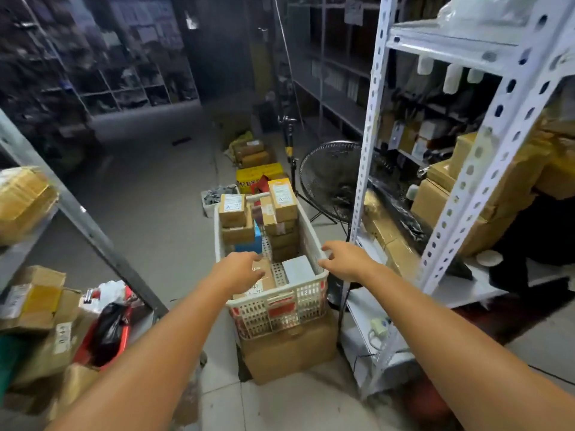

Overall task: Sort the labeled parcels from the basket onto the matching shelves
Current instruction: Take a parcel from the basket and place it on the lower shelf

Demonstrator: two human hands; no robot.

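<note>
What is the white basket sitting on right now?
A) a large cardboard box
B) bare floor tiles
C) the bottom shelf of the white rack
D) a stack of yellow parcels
A: the basket rests on top of a large cardboard box that stands on the floor tiles, beside the white rack, not on it.

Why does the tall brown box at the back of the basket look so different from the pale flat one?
The tall brown box is cardboard brown; the pale flat parcel is whitish grey. The tall brown box sits high, above the basket rim; the pale flat parcel lies low inside. The tall brown box shows a white label; the pale flat parcel shows none. Both are rectangular.
</note>
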